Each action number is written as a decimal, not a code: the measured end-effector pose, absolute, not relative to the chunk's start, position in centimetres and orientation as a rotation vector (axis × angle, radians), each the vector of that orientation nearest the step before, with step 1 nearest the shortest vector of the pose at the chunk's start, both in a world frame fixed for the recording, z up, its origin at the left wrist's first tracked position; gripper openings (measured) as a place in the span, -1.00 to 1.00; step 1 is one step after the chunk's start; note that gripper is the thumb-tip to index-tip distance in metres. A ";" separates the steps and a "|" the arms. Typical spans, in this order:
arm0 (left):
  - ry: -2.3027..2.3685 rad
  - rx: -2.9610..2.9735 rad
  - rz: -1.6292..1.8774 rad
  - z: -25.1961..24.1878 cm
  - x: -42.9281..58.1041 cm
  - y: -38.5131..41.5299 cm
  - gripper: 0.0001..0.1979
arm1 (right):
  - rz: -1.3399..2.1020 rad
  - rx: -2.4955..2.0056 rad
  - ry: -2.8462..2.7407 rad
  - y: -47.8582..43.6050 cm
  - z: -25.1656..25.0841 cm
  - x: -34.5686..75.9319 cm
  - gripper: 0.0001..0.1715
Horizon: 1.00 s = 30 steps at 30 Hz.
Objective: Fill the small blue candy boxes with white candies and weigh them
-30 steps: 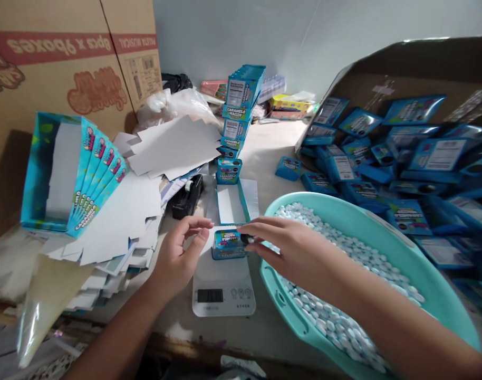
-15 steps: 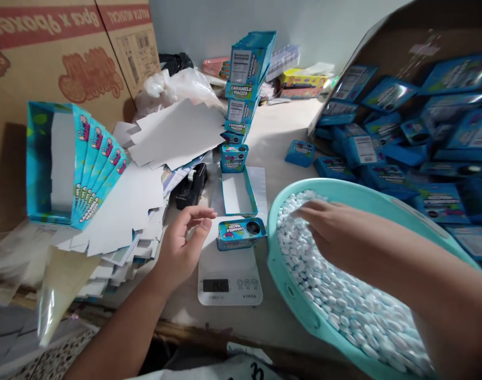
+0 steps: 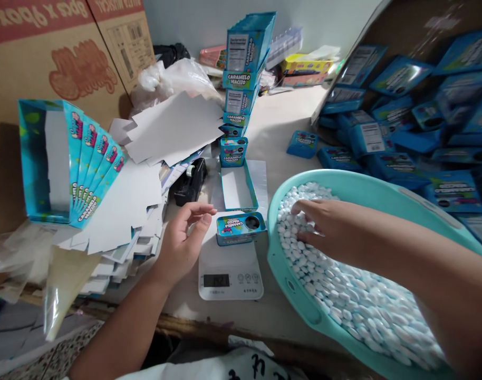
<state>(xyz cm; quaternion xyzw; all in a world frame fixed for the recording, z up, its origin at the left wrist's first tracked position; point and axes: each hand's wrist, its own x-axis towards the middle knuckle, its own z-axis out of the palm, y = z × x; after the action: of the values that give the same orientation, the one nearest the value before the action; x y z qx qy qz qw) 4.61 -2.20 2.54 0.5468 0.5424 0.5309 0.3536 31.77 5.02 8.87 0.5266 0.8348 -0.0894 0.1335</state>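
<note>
My left hand (image 3: 186,236) hovers over the left side of a white digital scale (image 3: 244,269), fingers curved and thumb apart, holding nothing. Just right of its fingertips, a small blue box (image 3: 241,228) marked "Caramelo Macizo" lies on the scale, a dark round opening in its upper face. My right hand (image 3: 318,224) reaches into a turquoise basin (image 3: 294,306) of small white-and-bluish candies (image 3: 355,295). Its thumb and fingers are spread among the candies at the basin's left end; the fingertips are partly hidden.
Behind the scale stands an open blue tray box (image 3: 239,187), with stacked blue cartons (image 3: 241,79) beyond. Flat white card sheets (image 3: 122,206) and a tape dispenser (image 3: 190,182) lie left. A large carton (image 3: 355,31) of filled blue boxes opens at right.
My right hand has spread its thumb and fingers lower into the candies. The left hand stays beside the box. The whole view has shifted slightly.
</note>
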 end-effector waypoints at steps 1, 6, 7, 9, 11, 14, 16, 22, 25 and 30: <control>1.404 1.420 1.369 2.6 4.6 -2.2 -0.77 | -0.289 1.525 2.354 5.0 9.0 31.7 -0.73; 1.421 1.448 1.352 2.8 4.8 -2.4 -0.75 | -0.296 1.502 2.307 4.5 10.0 31.1 -0.76; 1.428 1.445 1.352 2.9 4.9 -2.4 -0.75 | -0.294 1.501 2.305 4.3 10.3 30.9 -0.76; 1.449 1.440 1.350 2.8 5.0 -2.5 -0.74 | -0.309 1.515 2.279 4.1 10.9 30.4 -0.75; 1.467 1.439 1.347 2.8 5.0 -2.5 -0.73 | -0.322 1.542 2.218 3.9 11.6 29.9 -0.72; 1.477 1.415 1.345 2.5 5.0 -2.5 -0.72 | -0.316 1.572 2.147 3.7 12.4 29.3 -0.63; 1.473 1.375 1.347 2.4 4.8 -2.4 -0.70 | -0.300 1.591 2.139 3.6 12.6 29.2 -0.60; 1.471 1.297 1.407 1.6 4.0 -2.1 -0.67 | -0.323 1.592 2.147 3.5 13.0 29.6 -0.67; 1.461 1.300 1.419 1.4 3.8 -2.1 -0.66 | -0.317 1.599 2.149 3.5 13.3 29.6 -0.65; 1.455 1.291 1.401 1.4 3.9 -2.1 -0.66 | -0.311 1.608 2.121 3.5 13.4 29.2 -0.60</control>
<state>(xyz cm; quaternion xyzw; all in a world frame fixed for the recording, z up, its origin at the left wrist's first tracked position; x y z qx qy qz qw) 3.88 -2.05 1.36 0.5016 0.5653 0.5445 0.3638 29.18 3.51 13.36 0.5840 0.7706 -0.1129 0.2289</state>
